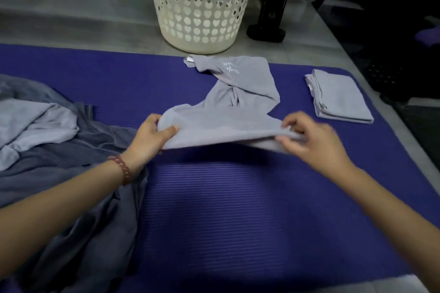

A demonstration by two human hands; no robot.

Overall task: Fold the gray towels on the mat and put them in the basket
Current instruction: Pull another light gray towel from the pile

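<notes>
A light gray towel (228, 112) lies twisted on the purple mat (238, 209), its far end with a white logo near the basket. My left hand (152, 135) grips the towel's near left corner, thumb on top. My right hand (309, 140) pinches the near right corner, and the near edge is lifted a little off the mat between them. A folded gray towel (340, 97) rests on the mat at the right. The cream basket (202, 2) with heart-shaped holes stands on the floor beyond the mat.
A heap of gray towels (47, 140), light and dark, covers the mat's left side under my left forearm. Black equipment (273, 19) stands right of the basket, with dark objects along the right edge. Gray floor surrounds the mat.
</notes>
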